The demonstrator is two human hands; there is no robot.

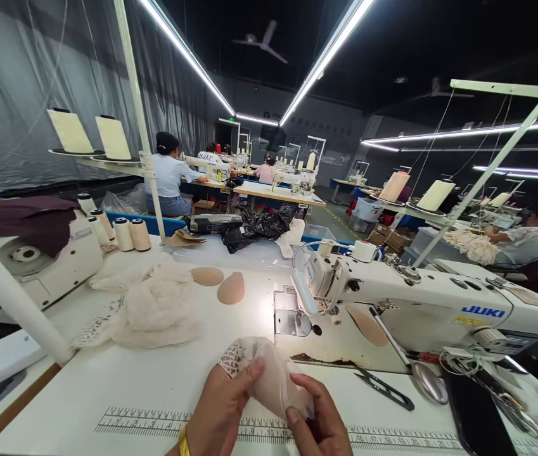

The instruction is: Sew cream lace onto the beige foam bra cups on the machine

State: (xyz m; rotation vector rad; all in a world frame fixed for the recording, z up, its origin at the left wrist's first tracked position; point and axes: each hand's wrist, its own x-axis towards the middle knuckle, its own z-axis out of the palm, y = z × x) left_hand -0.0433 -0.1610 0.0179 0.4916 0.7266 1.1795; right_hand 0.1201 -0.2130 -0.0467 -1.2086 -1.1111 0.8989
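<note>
A piece of sheer cream fabric with a lace edge (269,373) is held between both hands above the front of the sewing table. My left hand (224,402) is closed on its lace side, thumb pressed on top. The fingers of my right hand (319,415) pinch its lower right end. Just beyond stands a white sewing machine (406,304), its lamp lighting the needle plate (292,322). Beige teardrop-shaped pads (231,289) lie on the table behind the hands. To their left is a heap of sheer lace-trimmed fabric (154,307).
A printed ruler scale (154,423) runs along the table front. On the right lie thread snips (385,387), a spoon-like metal tool (428,380) and a black phone (478,411). Thread cones (130,234) and a black plastic bag (259,228) stand behind. Co-workers sit farther back.
</note>
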